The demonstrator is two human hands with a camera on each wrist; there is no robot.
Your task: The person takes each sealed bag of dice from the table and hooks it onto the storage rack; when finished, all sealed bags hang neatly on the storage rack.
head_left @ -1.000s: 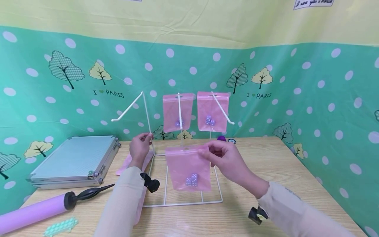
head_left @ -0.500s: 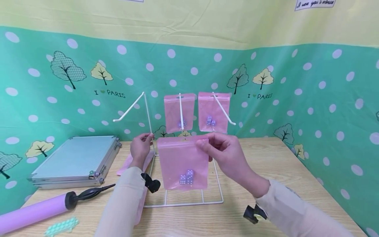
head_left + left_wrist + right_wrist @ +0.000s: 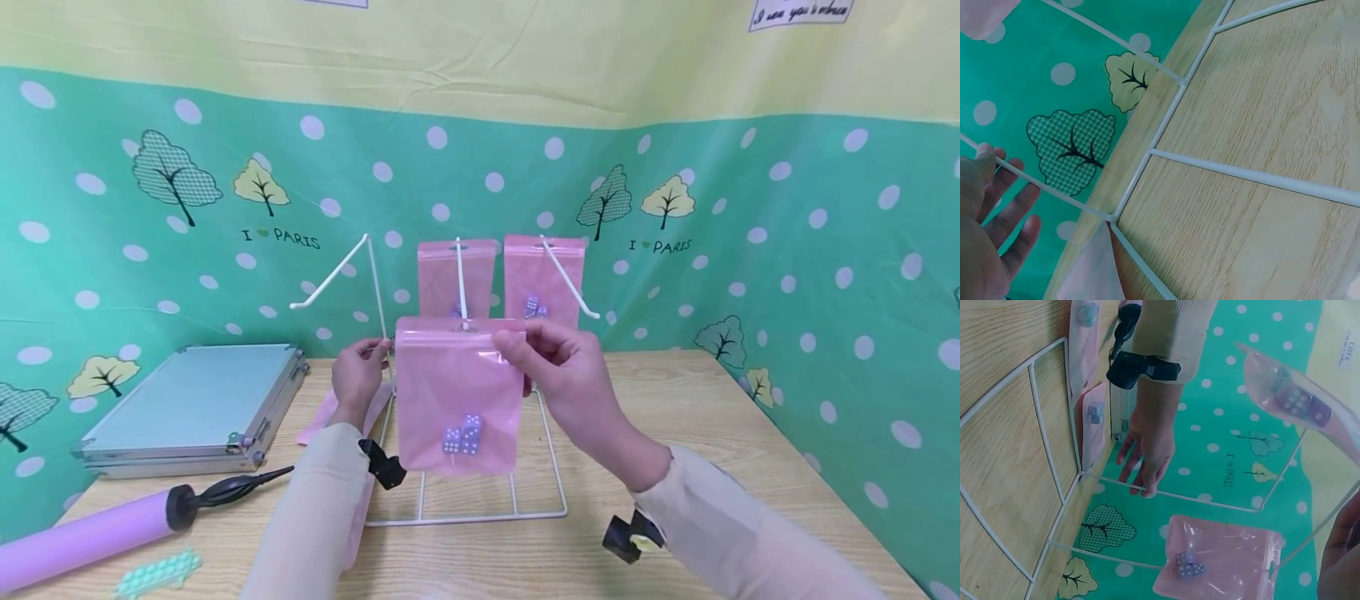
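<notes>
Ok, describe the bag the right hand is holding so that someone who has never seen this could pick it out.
Find the white wire rack on the wooden table. Two pink bags hang on its hooks at the back; a third pink bag is in front of them, pinched at its top edge by the right hand. It alone is held, and holds four small dice.

The head camera looked forward and a little down from above the table [image 3: 712, 417], far enough back to show both arms, the whole white wire rack [image 3: 465, 400] and the green wall behind it. The left wrist camera sat very close to the table, tipped sideways, looking along the wood at the rack's bottom wires [image 3: 1241, 172] and the left hand [image 3: 988, 231]. The right wrist camera, also low and tipped sideways, faced the wall, and it shared the rack [image 3: 1054, 469] and the left hand [image 3: 1147, 447] with the other two views.
</notes>
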